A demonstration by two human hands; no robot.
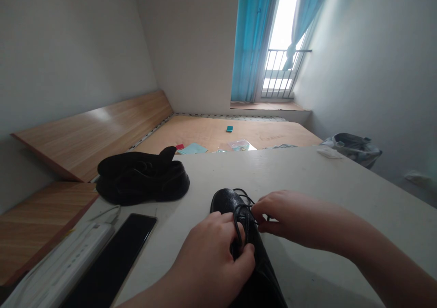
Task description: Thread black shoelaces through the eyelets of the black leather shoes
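A black leather shoe [239,226] lies on the white counter [307,180] close to its near edge, toe pointing toward the far edge, heel running out of view at the bottom. Its black laces [243,194] are loose over the tongue, with a loop showing just past the fingers.

The left hand [218,249] rests on the shoe's left side, fingers curled narrow and pinching a strand of lace against the upper. The right hand [276,214] comes in from the right, fingertips closed in a pinch on the lace at the eyelets, the forearm stretched across the counter toward the near right corner.

Farther back and to the left, near the counter's left edge, sits a second black shoe [143,178], a chunky strapped one, well apart from the first. Along the near left edge lie a dark phone [116,258], face up, and just beside it a white power strip [64,265].

At the far right corner of the counter lies a small white crumpled thing [328,152]. Beyond the counter is a bare wooden bed platform [211,133] with a few small coloured packets [193,148] on it, and behind that a window with blue curtains [251,39].
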